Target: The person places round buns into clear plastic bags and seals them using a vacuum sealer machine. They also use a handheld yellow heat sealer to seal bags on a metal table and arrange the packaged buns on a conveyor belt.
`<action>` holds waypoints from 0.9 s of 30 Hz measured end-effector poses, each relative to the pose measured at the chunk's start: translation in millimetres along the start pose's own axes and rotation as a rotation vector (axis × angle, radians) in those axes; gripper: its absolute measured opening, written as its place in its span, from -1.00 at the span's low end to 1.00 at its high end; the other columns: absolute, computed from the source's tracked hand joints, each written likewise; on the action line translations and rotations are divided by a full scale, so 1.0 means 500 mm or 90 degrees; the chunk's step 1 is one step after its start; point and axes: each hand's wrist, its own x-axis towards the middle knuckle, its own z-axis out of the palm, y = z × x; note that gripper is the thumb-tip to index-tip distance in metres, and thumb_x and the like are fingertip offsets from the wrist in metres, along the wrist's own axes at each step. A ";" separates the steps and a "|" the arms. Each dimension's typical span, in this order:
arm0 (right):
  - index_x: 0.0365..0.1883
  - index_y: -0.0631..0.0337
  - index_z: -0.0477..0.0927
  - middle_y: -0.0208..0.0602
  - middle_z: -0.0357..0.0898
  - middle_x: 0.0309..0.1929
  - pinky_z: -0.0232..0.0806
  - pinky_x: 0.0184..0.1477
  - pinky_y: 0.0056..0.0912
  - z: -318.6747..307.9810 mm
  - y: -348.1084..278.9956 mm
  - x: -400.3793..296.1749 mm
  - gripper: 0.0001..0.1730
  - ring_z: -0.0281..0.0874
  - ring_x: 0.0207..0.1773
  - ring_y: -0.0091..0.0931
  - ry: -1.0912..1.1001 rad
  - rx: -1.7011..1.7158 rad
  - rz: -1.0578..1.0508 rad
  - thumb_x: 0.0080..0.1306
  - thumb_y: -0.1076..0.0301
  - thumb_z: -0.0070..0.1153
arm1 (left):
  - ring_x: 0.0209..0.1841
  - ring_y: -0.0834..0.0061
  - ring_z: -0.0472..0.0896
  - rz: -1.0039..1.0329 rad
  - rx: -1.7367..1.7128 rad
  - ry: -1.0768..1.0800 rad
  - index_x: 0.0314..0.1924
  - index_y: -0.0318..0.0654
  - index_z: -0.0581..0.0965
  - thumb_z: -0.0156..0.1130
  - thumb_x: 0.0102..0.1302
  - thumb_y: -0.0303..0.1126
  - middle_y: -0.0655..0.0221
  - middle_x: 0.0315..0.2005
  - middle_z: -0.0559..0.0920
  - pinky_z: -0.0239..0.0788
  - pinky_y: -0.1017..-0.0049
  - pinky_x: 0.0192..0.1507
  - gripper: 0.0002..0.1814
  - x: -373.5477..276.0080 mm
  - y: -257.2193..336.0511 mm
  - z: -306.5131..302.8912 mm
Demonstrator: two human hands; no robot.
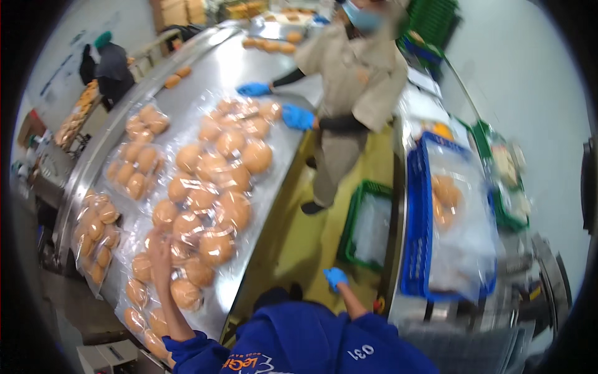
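Observation:
My left hand [161, 245], bare and blurred, rests on or just above clear plastic bags of round bread buns [216, 247] on the steel table. Whether its fingers grip a bag cannot be told. Away from the table, over the floor gap, is my right hand [335, 278] in a blue glove, with nothing visible in it; its fingers are not clear. More bagged buns [135, 168] lie along the left side of the table, and another bag [96, 233] is at its left edge.
Across the gap, a co-worker in beige [359, 79] has blue-gloved hands near the bags' far end. A green crate [348, 224] stands on the floor. On the right counter, a blue crate [415, 224] holds plastic bags and buns. Loose buns [173, 81] lie farther up the steel table [215, 70].

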 end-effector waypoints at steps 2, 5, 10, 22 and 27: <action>-0.19 0.26 0.51 -0.07 0.52 -0.32 0.32 -0.23 -0.35 -0.045 -0.158 -0.031 -0.40 0.48 -0.37 -0.37 0.017 0.301 -0.151 0.25 -0.11 -0.31 | -0.03 0.36 0.42 0.055 -0.064 -0.084 -0.02 -0.32 0.41 0.06 0.20 -0.32 0.22 -0.10 0.49 0.17 0.41 0.06 -0.64 0.039 0.108 0.072; 0.02 0.20 0.39 -0.08 0.48 -0.19 0.32 -0.17 -0.41 -0.193 -0.384 -0.089 -0.40 0.46 -0.31 -0.40 -0.369 0.530 -0.352 0.30 -0.11 -0.36 | -0.01 0.44 0.42 0.071 -0.307 -0.276 -0.01 -0.30 0.42 0.05 0.22 -0.29 0.28 -0.10 0.51 0.17 0.46 0.06 -0.64 0.093 0.221 0.255; -0.13 0.12 0.45 -0.13 0.49 -0.60 0.33 -0.39 -0.32 -0.577 -0.635 -0.218 -0.43 0.40 -0.59 -0.26 -0.114 0.038 -0.687 0.20 -0.18 -0.20 | -0.40 0.56 0.52 -0.197 -0.356 -0.257 -0.10 -0.35 0.46 -0.03 0.29 -0.28 0.30 -0.42 0.59 0.34 0.58 -0.34 -0.69 0.077 0.277 0.384; 0.26 0.12 0.02 0.03 0.32 0.07 0.19 0.08 -0.15 -0.629 -0.471 0.210 0.05 0.31 0.09 -0.13 -0.294 -0.217 -0.209 -0.06 -0.34 0.02 | -0.63 0.78 0.35 -0.237 -0.400 -0.443 -0.16 -0.27 0.52 0.00 0.29 -0.26 0.51 -0.66 0.47 0.15 0.70 -0.60 -0.73 0.274 0.235 0.696; 0.15 0.11 0.27 -0.04 0.41 -0.01 0.31 -0.12 -0.21 -0.546 -0.262 0.292 -0.19 0.44 -0.11 -0.20 -0.295 -0.163 -0.017 0.04 -0.24 -0.03 | -0.52 0.75 0.40 -0.231 -0.384 -0.613 -0.04 -0.25 0.44 -0.04 0.31 -0.23 0.44 -0.55 0.55 0.21 0.72 -0.47 -0.68 0.342 0.226 0.737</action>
